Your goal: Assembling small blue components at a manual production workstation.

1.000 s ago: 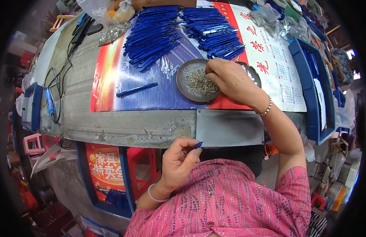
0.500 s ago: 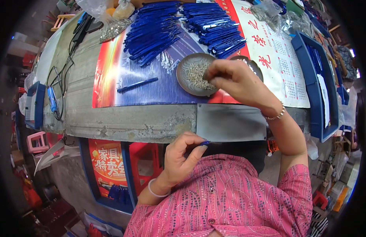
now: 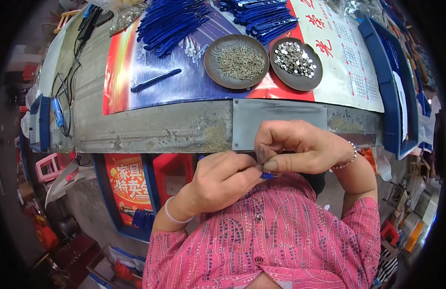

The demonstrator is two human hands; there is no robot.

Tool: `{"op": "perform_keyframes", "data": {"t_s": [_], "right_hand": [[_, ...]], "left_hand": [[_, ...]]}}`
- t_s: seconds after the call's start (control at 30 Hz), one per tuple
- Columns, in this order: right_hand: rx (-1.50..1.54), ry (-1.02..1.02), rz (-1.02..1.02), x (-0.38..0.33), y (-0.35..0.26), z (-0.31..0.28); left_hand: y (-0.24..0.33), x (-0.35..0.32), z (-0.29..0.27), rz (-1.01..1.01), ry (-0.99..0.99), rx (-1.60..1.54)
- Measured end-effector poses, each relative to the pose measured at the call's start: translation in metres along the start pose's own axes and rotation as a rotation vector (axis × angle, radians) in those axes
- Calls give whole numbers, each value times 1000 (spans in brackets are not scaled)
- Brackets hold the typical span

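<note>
My left hand (image 3: 218, 182) is closed around a slim blue strip (image 3: 267, 176); only its tip shows beyond the fingers, and the rest is hidden. My right hand (image 3: 307, 147) meets it there, thumb and fingers pinched together against the strip's end. Whatever small thing the right fingers hold is hidden. Both hands are in front of my body, by the table's near edge. Beyond them, a round brown dish (image 3: 215, 62) holds many small metal pins (image 3: 242, 62). Beside it, a second brown dish (image 3: 300, 85) holds small shiny round discs (image 3: 294, 59).
Piles of similar blue strips (image 3: 172, 24) lie at the back of the table (image 3: 160, 130), and a single one (image 3: 155, 80) lies on the poster. A metal plate (image 3: 247, 127) sits at the near edge. Blue bins (image 3: 394, 96) stand right and below left; a cable (image 3: 76, 62) runs along the left.
My right hand has come back from the dish of pins to the left hand and now touches the blue strip's end. The view has shifted, so the table sits higher.
</note>
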State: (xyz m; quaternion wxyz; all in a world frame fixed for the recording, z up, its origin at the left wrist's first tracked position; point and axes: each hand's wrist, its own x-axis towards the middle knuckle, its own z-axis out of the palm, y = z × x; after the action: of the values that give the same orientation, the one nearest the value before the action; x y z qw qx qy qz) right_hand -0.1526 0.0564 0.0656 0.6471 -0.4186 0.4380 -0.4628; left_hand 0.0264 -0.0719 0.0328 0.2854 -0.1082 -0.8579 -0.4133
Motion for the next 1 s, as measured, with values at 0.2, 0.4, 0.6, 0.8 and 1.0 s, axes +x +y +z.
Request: {"op": "perform_keyframes", "data": {"t_s": [0.2,0.4,0.6,0.8,1.0], "right_hand": [[-26,-50,-27,-1,4,0],[-119,-87,-61,-2,3,-2],[-144,-105,-115,-1,5,-3],[-248,-196,-25,0,-1,-8],[-326,-371,-131,2,3,-13]], "left_hand": [[2,2,1,73,-12,29],[3,2,1,57,-39,-16],[0,1,5,49,-38,-42],[-3,-5,8,5,-92,-126],[1,0,12,-33,-161,-240]]}}
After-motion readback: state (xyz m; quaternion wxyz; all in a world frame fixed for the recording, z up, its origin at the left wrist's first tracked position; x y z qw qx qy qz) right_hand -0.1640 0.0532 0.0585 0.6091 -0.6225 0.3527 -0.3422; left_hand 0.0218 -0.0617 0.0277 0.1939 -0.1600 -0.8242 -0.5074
